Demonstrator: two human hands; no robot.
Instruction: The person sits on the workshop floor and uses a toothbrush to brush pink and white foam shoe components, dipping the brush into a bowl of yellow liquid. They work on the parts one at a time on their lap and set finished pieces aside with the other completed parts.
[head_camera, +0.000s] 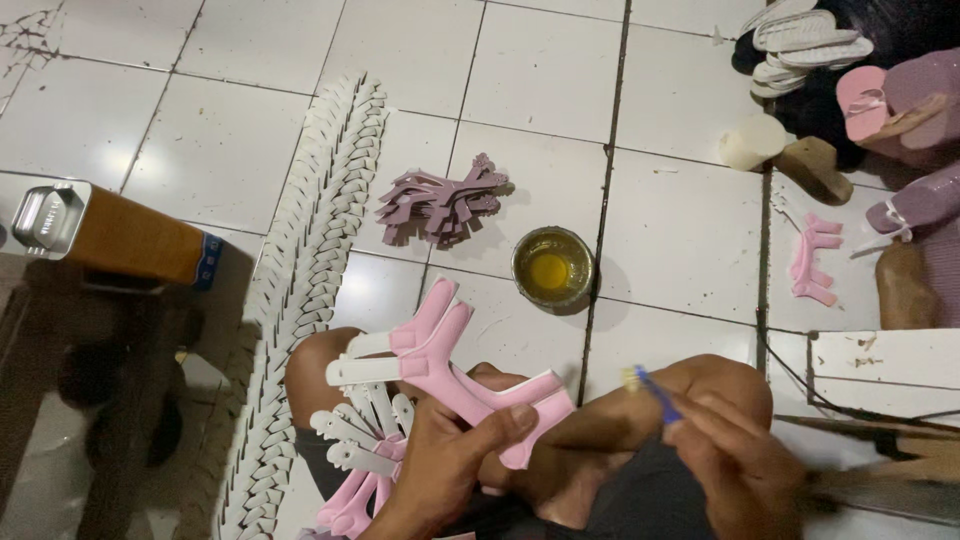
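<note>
Open floor (660, 210) beyond the knees; blocked ahead by glue bowl (552, 268) and mauve strap pile (440, 205), leftward by white strap row (310, 270).

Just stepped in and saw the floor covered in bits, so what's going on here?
A person sits on the tiled floor. The left hand holds a pink Y-shaped sandal strap; the right hand holds a small blue-handled brush. A bowl of yellow liquid sits ahead, mauve straps beyond it.
</note>
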